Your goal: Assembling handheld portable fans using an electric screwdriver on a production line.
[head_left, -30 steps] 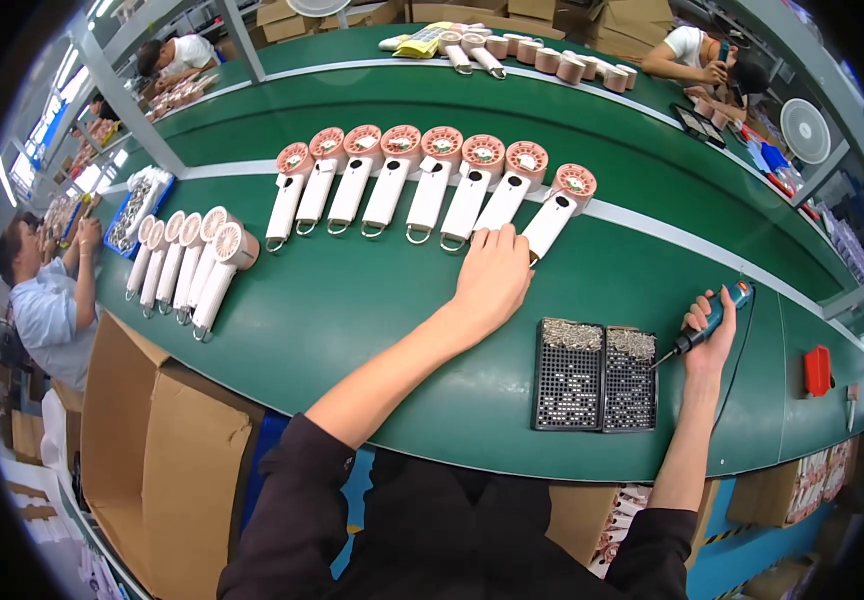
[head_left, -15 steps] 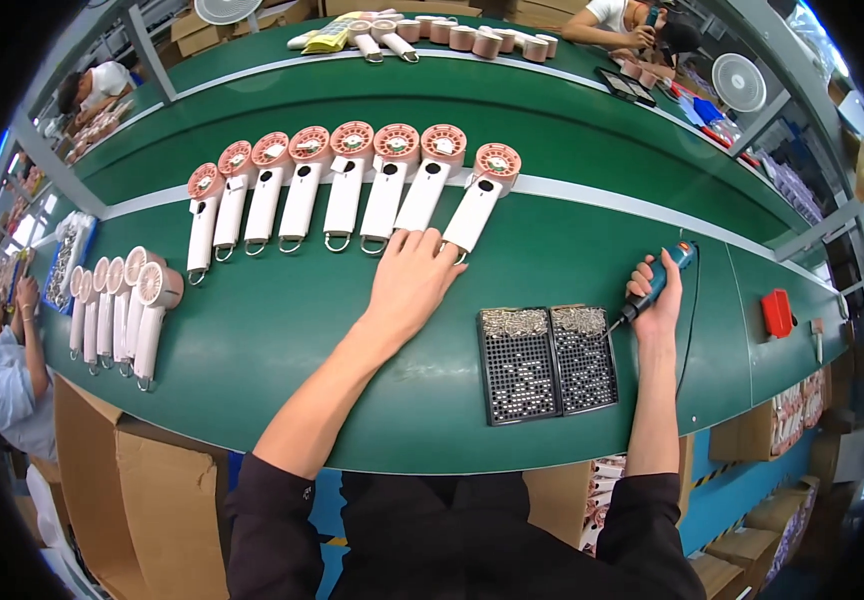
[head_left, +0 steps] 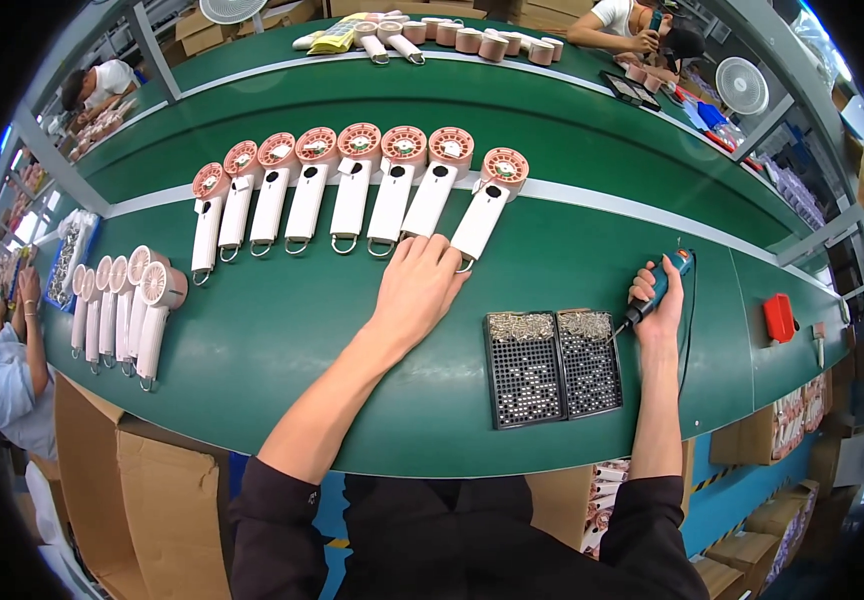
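Observation:
My left hand point(head_left: 416, 290) lies palm down with its fingers stretched out over the green table. Its fingertips reach the lower ends of the two rightmost handheld fans, one a white-handled fan point(head_left: 432, 196) and the other the end fan point(head_left: 483, 215), set slightly apart. Several such fans stand in a row, pink open heads away from me and metal loops toward me. My right hand point(head_left: 660, 315) is wrapped round a teal and black electric screwdriver point(head_left: 674, 280). The screwdriver's bit points down-left, close to the right-hand black screw tray point(head_left: 594, 385); a second screw tray point(head_left: 525, 395) sits beside it.
More fans point(head_left: 160, 300) stand grouped at left, near a blue bin point(head_left: 74, 265) of metal parts. A red container point(head_left: 778, 318) and a brush point(head_left: 819, 342) lie at right. The screwdriver's cord point(head_left: 690, 350) trails over the table. Co-workers sit left and across.
The whole view has shifted slightly. Both hands, the screwdriver and the fans stay essentially in place.

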